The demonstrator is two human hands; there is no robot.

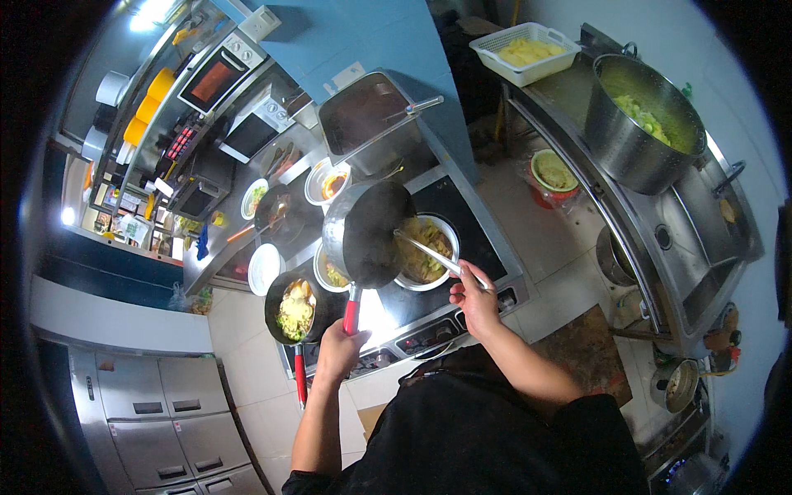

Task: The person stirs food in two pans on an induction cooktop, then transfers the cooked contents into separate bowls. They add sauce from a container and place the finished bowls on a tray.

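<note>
My left hand point(339, 349) grips the red handle point(351, 314) of a dark wok-like pan point(366, 238), which is tipped to the right. Its rim is over a white bowl point(456, 242) holding greens and brownish pieces point(427, 244). Between the fingers of my right hand point(477, 300) is a pale long-handled utensil point(437, 255); its far end is at the pan's rim, above the bowl, its shape unclear. A second red-handled pan point(270, 322), with greens and yellowish food point(297, 311) in it, rests to the left. Part of another white bowl point(319, 267) is hidden behind the tipped pan.
The cooktop point(479, 238) carries a large square steel container point(383, 145) at the back. White bowls point(265, 269) and a dark pan point(272, 207) are on the left. At right, a steel sink counter point(699, 247) bears a deep pot point(643, 136) and a white basket point(523, 71).
</note>
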